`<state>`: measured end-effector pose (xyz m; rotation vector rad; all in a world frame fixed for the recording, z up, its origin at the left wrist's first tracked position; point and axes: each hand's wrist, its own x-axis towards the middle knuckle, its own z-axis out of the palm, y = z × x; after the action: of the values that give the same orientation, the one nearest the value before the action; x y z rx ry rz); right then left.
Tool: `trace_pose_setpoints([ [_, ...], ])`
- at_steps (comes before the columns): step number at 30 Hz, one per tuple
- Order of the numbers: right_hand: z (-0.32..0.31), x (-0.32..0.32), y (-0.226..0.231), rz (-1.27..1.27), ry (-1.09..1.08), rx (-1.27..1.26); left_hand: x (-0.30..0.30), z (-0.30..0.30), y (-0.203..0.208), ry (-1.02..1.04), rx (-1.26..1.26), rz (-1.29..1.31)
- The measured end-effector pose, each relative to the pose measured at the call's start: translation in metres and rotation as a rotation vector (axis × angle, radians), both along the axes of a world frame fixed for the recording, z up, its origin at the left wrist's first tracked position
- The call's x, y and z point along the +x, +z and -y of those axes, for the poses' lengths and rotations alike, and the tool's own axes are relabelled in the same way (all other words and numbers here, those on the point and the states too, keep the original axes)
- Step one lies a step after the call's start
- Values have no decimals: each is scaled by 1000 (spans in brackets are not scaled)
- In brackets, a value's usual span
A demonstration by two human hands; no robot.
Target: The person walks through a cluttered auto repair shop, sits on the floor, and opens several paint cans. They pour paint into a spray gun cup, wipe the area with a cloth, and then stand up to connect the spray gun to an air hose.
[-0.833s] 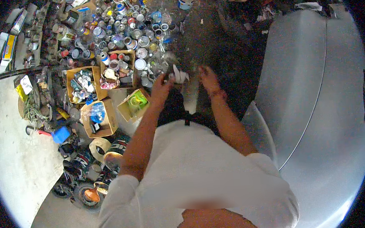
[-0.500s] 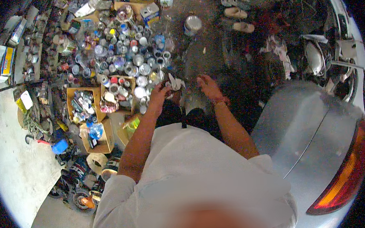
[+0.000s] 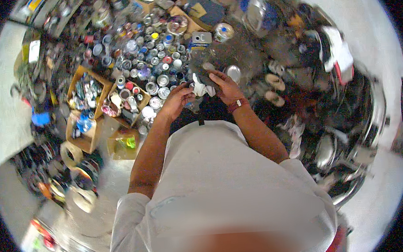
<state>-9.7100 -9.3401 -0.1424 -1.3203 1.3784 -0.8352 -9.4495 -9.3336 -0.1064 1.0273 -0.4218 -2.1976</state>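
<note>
A crumpled white piece of cloth or paper (image 3: 203, 87) hangs between my two hands. My left hand (image 3: 178, 101) is closed at its left edge, fingertips against it. Close on its right is my right hand (image 3: 227, 88), a red band on the wrist, with fingers bent together. Whatever these right fingers hold is too blurred to make out; a small pale round thing (image 3: 208, 67) shows by their tips. Beyond my left hand, many jars and cans (image 3: 162, 80) crowd the floor.
Open cardboard boxes (image 3: 85, 77) full of small items stand at left. A white bucket (image 3: 224, 31) and a round pale-lidded tub (image 3: 233, 73) are ahead. Tan shoes (image 3: 274, 82) lie to the right, near metal car parts (image 3: 325, 150).
My right hand has come in close to my left hand and the white piece. The view has turned to the right, so the boxes and jars sit differently and the car's tail light has left it.
</note>
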Motion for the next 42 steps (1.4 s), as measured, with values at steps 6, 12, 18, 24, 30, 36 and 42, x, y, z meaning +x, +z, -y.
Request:
trace_pose_setpoints([
  [6,164,23,-38,175,157,289,-17,62,-43,507,154,-65],
  [12,286,47,-99,47,390,653,-77,98,-97,948,362,25],
  [18,289,74,-118,-99,735,762,-119,80,-95,1317,536,255],
  [24,205,105,-145,-153,968,836,-138,-10,-113,1745,665,37],
  [30,76,99,-215,-335,1102,822,-194,-147,-183,2032,751,79],
  [36,-18,91,-316,-565,1058,757,-243,-254,-300,2188,858,179],
  [42,-67,63,-471,-369,1054,1058,-278,-300,-422,2389,774,258],
])
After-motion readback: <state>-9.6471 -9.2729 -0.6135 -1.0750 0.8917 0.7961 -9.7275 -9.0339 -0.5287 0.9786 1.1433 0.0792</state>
